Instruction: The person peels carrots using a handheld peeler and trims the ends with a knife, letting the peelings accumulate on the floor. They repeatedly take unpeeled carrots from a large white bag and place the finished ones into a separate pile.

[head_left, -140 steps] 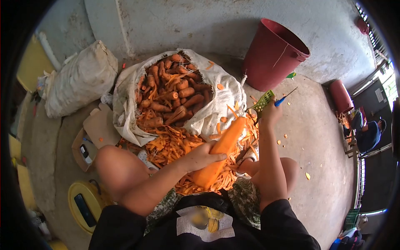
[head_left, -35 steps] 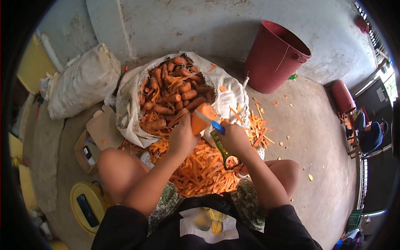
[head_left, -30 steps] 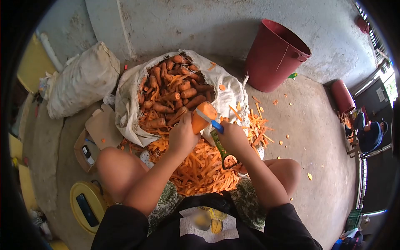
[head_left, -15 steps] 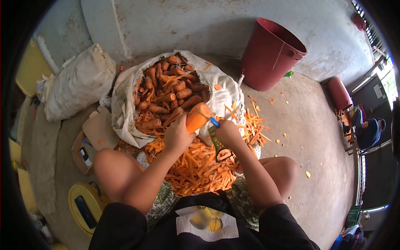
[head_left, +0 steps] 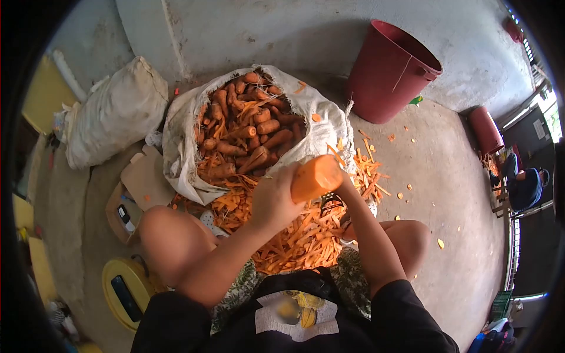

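Note:
A thick, peeled carrot (head_left: 316,178) with flat-cut sides is gripped in my left hand (head_left: 273,199), tilted up to the right. Against its far right side is my right hand (head_left: 346,187), its fingers mostly hidden behind the carrot. Just below that hand shows part of the patterned handle of a peeler (head_left: 333,203); its blade is out of sight. Under both hands, a heap of orange carrot peelings (head_left: 297,244) lies between my legs. Beyond, an open white sack (head_left: 179,156) holds many unpeeled carrots (head_left: 241,132).
A tall dark-red bin (head_left: 385,76) stands by the wall, and a full white sack (head_left: 120,117) leans at left. An open cardboard box (head_left: 147,179) and a yellow lidded bucket (head_left: 109,288) with a phone (head_left: 125,297) sit left. Another person (head_left: 525,188) is far right.
The carrot has moved right and up in view with my left hand and turned more sideways. My right hand has shifted right, and the peeler's blue part is now hidden behind the carrot.

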The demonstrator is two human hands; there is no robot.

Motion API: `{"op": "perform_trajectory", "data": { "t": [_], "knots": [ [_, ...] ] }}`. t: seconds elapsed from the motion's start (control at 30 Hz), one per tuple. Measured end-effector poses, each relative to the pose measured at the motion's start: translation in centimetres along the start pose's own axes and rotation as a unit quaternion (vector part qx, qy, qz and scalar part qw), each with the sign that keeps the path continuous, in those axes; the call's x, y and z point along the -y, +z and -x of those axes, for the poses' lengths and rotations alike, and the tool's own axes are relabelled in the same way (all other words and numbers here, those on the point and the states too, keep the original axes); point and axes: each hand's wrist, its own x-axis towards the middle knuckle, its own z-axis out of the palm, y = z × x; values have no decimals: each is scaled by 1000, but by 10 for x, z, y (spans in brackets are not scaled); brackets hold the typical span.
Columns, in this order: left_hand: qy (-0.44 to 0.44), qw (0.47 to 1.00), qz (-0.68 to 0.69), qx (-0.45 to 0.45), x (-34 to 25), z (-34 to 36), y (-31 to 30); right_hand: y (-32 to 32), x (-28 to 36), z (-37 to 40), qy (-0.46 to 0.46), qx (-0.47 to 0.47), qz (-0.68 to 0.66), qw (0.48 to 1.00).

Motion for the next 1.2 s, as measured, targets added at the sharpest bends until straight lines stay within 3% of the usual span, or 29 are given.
{"op": "perform_trajectory", "data": {
  "t": [0.03, 0.07, 0.13, 0.27, 0.33, 0.43, 0.5, 0.57, 0.7, 0.77, 0.9, 1.2],
  "knots": [
    [-2, 1000, -1, -3, 3, 1, 1, 13, -13, -13, -14, -26, -14, 999],
    [-37, 999, 24, -15, 6, 0, 3, -63, 90, 28, 189, 54, -73, 978],
    [-88, 992, 85, -28, 13, 1, 6, -85, 122, 40, 165, 34, -86, 982],
    [-80, 995, 45, -47, 16, -1, 3, -116, 173, 69, 114, -9, -94, 989],
    [-56, 995, -78, -20, 27, -2, 1, -125, 190, 81, 100, -21, -109, 989],
    [-67, 988, -137, 16, 35, -3, -2, -144, 222, 102, 125, 19, -109, 986],
    [-75, 986, -145, 29, 35, -3, -3, -135, 227, 110, 56, -26, -74, 995],
    [-103, 981, -151, 68, 34, -4, -3, -123, 222, 108, 45, -29, -49, 997],
    [-131, 977, -151, 77, 29, -4, 1, -110, 214, 104, 46, -34, -29, 998],
    [-81, 985, -147, 31, 32, -1, 5, -111, 214, 103, 54, -22, -8, 998],
    [-64, 990, -120, 35, 34, 0, 9, -105, 194, 97, 69, -42, -5, 997],
    [-123, 981, -113, 95, 43, 5, 22, -83, 157, 67, 70, -32, 24, 997]
  ]
}}
